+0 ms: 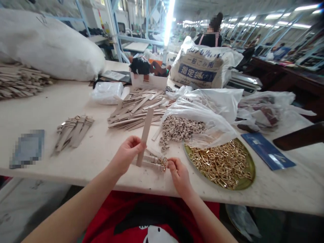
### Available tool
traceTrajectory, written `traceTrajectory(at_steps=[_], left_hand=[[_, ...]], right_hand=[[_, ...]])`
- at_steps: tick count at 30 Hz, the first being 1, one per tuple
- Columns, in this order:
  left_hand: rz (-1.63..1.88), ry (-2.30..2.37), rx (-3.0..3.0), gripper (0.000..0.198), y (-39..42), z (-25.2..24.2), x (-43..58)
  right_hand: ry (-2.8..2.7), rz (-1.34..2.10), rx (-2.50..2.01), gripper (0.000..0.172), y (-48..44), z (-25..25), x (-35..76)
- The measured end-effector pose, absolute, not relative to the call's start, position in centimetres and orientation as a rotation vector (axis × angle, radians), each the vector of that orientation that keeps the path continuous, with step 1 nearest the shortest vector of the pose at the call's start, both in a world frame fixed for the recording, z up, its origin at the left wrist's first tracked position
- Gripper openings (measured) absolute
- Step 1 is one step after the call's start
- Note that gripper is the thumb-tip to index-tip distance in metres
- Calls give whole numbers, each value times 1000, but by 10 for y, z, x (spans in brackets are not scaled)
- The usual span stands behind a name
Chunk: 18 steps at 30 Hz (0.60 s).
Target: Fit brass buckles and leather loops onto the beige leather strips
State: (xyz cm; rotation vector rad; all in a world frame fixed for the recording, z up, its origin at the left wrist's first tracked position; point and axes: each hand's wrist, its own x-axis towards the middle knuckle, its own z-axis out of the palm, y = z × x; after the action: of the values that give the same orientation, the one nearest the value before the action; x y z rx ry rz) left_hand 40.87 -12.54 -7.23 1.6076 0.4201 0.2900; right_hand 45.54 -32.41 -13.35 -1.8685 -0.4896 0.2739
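My left hand [126,151] is closed around a flat beige strap [147,126], which stands upright from the fingers. My right hand [180,176] pinches what looks like a small gold buckle [167,161], largely hidden by the fingertips. Just under it and between both hands, a few beige straps with buckles [151,162] lie on the table. Right of my right hand, an oval tray [251,175] holds many gold buckles [220,158]. Small beige loops [178,127] spill from a clear plastic bag [217,126] behind it.
Loose straps [136,108] are heaped at the back middle of the table [83,165]. A bundle of buckled straps [76,131] lies left. A blue booklet [268,151] lies right of the tray. Large sacks [50,44] stand behind; another person [211,35] is farther off.
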Motion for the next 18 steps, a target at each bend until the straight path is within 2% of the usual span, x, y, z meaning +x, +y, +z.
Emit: traceTrajectory(at_steps=[3,6,8,10,14,18], left_hand=[[99,225,1345,25,-157,-65,387],[-129,6,1350,19,-172,-61,373],[-200,-57,1452,15,-174,-61,370],[-242,53,1474,14,-175,-63,371],[-553,282,1204,37,-186,-72,377],[-619,291,1186,27,-200,-79,383]], right_hand=[[-419,787,-1561,50,-323,-120,446],[-250,1106,-1237,38,-327,-110,442],[-150,1056,-1169,29,-331,-109,444],[-129,911,-1246,28,-335,-110,446],[-348,676,-1595,27,-347,-112,454],[-606,355,-2109,28,-376,-108,486]])
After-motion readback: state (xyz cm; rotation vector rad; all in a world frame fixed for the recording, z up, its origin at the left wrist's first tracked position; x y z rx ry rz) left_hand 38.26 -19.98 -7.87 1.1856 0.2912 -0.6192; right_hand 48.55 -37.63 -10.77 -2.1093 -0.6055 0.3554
